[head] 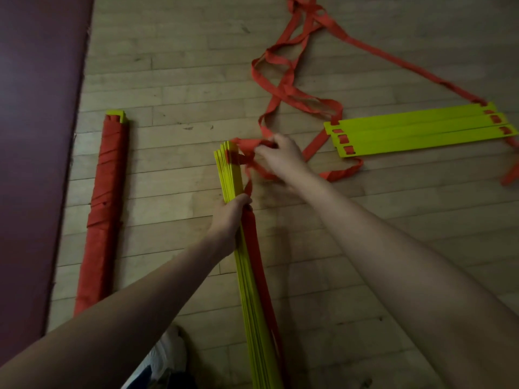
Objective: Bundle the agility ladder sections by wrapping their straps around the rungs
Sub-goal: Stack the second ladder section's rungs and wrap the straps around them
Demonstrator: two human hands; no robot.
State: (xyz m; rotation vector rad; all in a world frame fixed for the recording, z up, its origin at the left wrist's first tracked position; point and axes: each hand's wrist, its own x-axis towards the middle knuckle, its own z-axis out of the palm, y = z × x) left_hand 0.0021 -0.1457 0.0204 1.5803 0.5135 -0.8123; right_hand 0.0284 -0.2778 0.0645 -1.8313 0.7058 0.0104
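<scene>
Rung stack (pixel 247 276), yellow, stands on edge on the wooden floor (pixel 182 80) and runs from the bottom of the view out to mid-frame, with an orange band lying along its right side. White shoe (pixel 168 352) just left of its near end. Left hand (pixel 230 211) curls round the stack about midway, clamping the rungs together. Right hand (pixel 280 155) is at the stack's far end, fingers pinching the orange strap (pixel 285 89) where it bunches against the rung tips. Bare boards separate the stack from the wrapped bundle (pixel 104 209) to the left. That bundle lies flat, orange windings over most of its length, yellow showing at the far tip, close along the edge of a maroon mat (pixel 36 136). Right of the hands, three loose rungs (pixel 415 127) lie flat side by side, strap threaded through their slots. Beyond, strap loops tangle across open floor to the top edge.
</scene>
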